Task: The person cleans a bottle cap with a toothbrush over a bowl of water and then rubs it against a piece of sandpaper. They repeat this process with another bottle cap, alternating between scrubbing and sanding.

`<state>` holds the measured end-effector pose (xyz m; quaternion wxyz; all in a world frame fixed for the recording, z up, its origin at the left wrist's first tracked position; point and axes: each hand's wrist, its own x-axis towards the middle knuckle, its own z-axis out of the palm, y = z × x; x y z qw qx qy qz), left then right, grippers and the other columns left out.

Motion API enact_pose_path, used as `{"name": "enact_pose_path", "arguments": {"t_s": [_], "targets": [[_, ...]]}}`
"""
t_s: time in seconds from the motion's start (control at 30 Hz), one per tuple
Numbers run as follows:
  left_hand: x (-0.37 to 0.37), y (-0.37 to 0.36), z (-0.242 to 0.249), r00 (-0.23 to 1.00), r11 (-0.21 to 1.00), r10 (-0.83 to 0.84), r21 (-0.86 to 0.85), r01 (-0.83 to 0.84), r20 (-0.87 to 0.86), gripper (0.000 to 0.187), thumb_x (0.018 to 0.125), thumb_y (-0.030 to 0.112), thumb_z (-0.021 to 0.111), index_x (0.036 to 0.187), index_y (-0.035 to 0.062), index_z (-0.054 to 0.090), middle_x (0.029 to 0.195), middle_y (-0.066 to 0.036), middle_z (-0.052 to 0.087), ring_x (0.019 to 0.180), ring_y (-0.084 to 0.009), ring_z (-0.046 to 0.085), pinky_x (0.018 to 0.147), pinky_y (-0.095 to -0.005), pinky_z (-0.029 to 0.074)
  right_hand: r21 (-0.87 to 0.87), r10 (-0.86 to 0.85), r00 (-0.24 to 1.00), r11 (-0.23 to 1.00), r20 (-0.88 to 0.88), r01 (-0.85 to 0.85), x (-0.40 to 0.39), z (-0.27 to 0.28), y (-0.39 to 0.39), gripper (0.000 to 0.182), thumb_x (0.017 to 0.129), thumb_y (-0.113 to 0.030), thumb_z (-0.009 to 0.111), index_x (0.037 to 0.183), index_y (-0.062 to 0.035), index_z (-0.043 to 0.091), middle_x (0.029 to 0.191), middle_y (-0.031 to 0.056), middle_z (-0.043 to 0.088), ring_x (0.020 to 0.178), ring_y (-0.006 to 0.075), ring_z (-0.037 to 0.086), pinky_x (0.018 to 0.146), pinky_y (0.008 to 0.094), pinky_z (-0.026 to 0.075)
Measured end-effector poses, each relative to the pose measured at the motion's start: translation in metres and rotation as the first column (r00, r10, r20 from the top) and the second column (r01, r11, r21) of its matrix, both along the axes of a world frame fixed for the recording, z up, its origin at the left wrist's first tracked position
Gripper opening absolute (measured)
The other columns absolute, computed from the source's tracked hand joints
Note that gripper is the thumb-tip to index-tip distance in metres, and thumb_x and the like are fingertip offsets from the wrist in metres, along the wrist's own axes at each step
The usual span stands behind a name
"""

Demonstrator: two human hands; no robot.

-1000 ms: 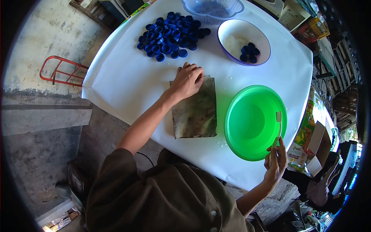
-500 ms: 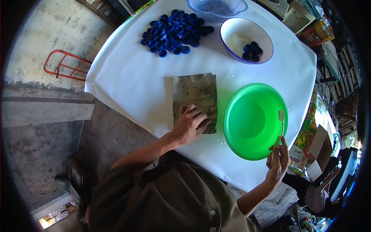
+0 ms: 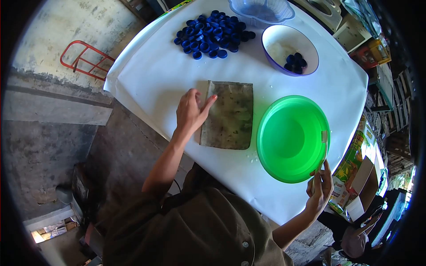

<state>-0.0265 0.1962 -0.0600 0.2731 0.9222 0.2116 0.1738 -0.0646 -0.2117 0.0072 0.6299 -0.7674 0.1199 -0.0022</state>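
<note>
A dark, stained flat cloth or mat (image 3: 228, 116) lies on the white-covered table. My left hand (image 3: 191, 111) is at its left edge, thumb stretched over the edge and the fingers apart from it, holding nothing visible. Right of the mat stands a green basin (image 3: 284, 139). My right hand (image 3: 320, 186) is closed on a toothbrush (image 3: 324, 144), held upright at the basin's right rim with the bristles up. Small white bits lie beside the basin's lower left rim.
Many blue caps (image 3: 208, 35) are heaped at the back of the table (image 3: 151, 84). A white bowl (image 3: 277, 37) holds several blue caps. Behind it is a bluish plastic basket (image 3: 262, 11). An open cardboard box (image 3: 366, 181) and a person (image 3: 355, 241) are at the lower right.
My left hand has moved left and up, off the mat's middle to its left edge, and its fingers have spread. My right hand still holds the toothbrush. The camera view has shifted slightly.
</note>
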Motion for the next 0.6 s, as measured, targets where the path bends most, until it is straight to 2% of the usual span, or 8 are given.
{"name": "enact_pose_path", "arguments": {"t_s": [0.07,0.17,0.27,0.3,0.4,0.43,0.5,0.6], "targets": [[0.018,0.000,0.013,0.969,0.995,-0.050,-0.096,0.028,-0.242,0.041,0.090,0.038,0.073,0.095,-0.0014,0.065,0.076,-0.009,0.064,0.069,-0.0240,0.061,0.066,-0.0383,0.049,0.017,0.046,0.999,0.999,0.014,-0.046,0.003,-0.001,0.001,0.046,0.098,-0.014,0.059,0.141,0.0015,0.052,0.078,0.0026,0.062,0.042,-0.0009,0.033,0.036,0.0181,0.017],[0.038,0.015,-0.008,0.985,0.974,-0.027,-0.226,-0.013,-0.170,0.033,0.092,0.034,0.071,0.092,0.0009,0.065,0.073,-0.007,0.064,0.067,-0.0205,0.058,0.065,-0.0365,0.047,0.005,0.090,0.996,0.996,0.017,-0.090,0.005,0.001,-0.003,0.049,0.098,-0.015,0.059,0.143,0.0004,0.050,0.080,0.0028,0.062,0.042,-0.0007,0.033,0.036,0.0182,0.017],[0.038,0.022,-0.007,1.000,0.930,0.007,-0.367,-0.001,0.014,0.030,0.094,0.032,0.068,0.092,0.0020,0.064,0.072,-0.005,0.063,0.067,-0.0152,0.055,0.065,-0.0320,0.044,-0.013,0.061,0.998,0.998,0.023,-0.060,0.005,0.005,-0.002,0.046,0.098,-0.016,0.059,0.140,0.0006,0.052,0.075,0.0004,0.058,0.043,-0.0006,0.031,0.037,0.0192,0.017],[0.038,0.029,-0.005,0.997,0.866,-0.053,-0.499,0.017,-0.057,0.028,0.096,0.031,0.067,0.100,0.0037,0.064,0.075,-0.003,0.063,0.071,-0.0108,0.052,0.067,-0.0289,0.041,-0.017,0.048,0.998,0.999,0.026,-0.048,0.006,0.007,0.000,0.044,0.098,-0.017,0.059,0.139,0.0009,0.054,0.072,-0.0008,0.056,0.044,-0.0006,0.030,0.038,0.0196,0.017],[0.025,0.030,0.004,0.970,0.774,-0.126,-0.632,-0.035,-0.208,0.027,0.098,0.026,0.065,0.117,0.0076,0.061,0.085,-0.002,0.066,0.080,-0.0093,0.055,0.069,-0.0257,0.041,0.022,0.122,0.992,0.992,0.027,-0.122,0.018,0.025,0.010,0.032,0.098,-0.018,0.060,0.122,0.0025,0.062,0.064,-0.0030,0.051,0.045,-0.0002,0.034,0.040,0.0204,0.021],[0.020,0.029,0.007,0.975,0.725,-0.170,-0.689,0.025,-0.144,0.036,0.096,0.021,0.066,0.129,0.0102,0.056,0.095,-0.004,0.068,0.090,-0.0100,0.057,0.074,-0.0262,0.043,0.028,0.135,0.990,0.990,0.040,-0.136,0.025,0.034,0.024,0.024,0.099,-0.021,0.061,0.110,0.0001,0.063,0.060,-0.0062,0.044,0.046,0.0010,0.032,0.042,0.0223,0.022],[0.013,0.036,0.003,0.965,0.656,-0.259,-0.739,0.156,-0.026,0.041,0.095,0.019,0.068,0.132,0.0100,0.053,0.101,-0.005,0.068,0.095,-0.0107,0.058,0.078,-0.0275,0.045,-0.019,0.304,0.951,0.953,0.057,-0.303,0.050,0.052,0.052,0.013,0.094,-0.014,0.068,0.095,-0.0035,0.061,0.063,-0.0054,0.046,0.051,0.0029,0.038,0.046,0.0221,0.026],[0.010,0.036,0.004,0.932,0.581,-0.340,-0.751,0.314,0.126,0.049,0.094,0.017,0.069,0.137,0.0083,0.048,0.115,-0.012,0.066,0.101,-0.0147,0.060,0.088,-0.0349,0.047,-0.263,0.615,0.787,0.752,-0.052,-0.605,0.100,0.082,0.121,0.027,0.087,-0.022,0.078,0.084,-0.0019,0.062,0.066,-0.0032,0.050,0.061,0.0053,0.042,0.053,0.0275,0.034]]}}
